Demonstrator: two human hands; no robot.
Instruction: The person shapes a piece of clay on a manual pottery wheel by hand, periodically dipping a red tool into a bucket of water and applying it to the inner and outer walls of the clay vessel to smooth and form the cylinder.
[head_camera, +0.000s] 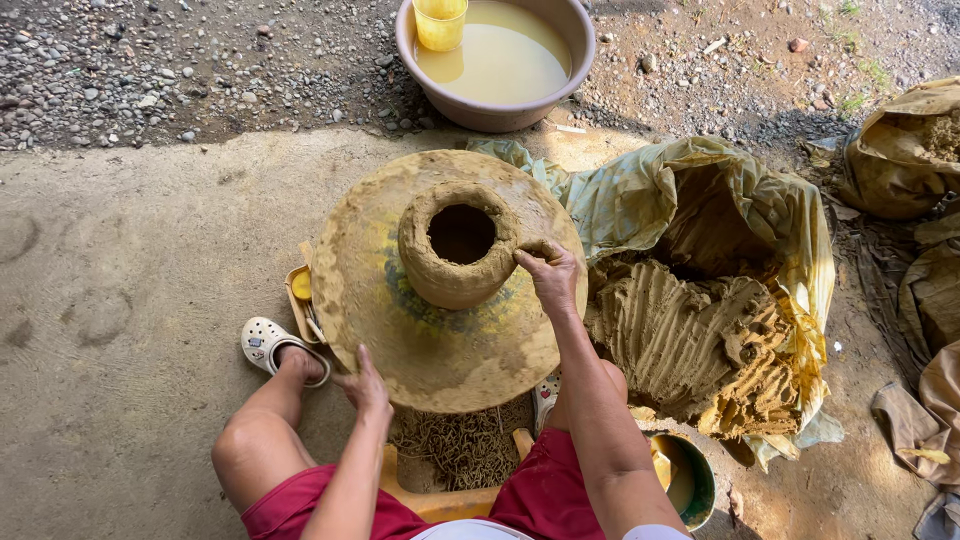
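A rough clay pot (447, 270) with a round open mouth stands in the middle of a clay-smeared round wheel (430, 350). My right hand (549, 275) pinches the pot's rim on its right side, fingers closed on the clay wall. My left hand (364, 385) rests flat on the wheel's near left edge, fingers apart. I sit on a low yellow stool (440, 498) with my knees either side of the wheel.
A big lump of scraped clay (690, 340) lies in an open plastic sack (790, 230) on the right. A basin of cloudy water (480, 112) with a yellow cup (439, 22) stands beyond the wheel. A small green bowl (700, 485) sits by my right leg. More sacks (900, 150) lie far right.
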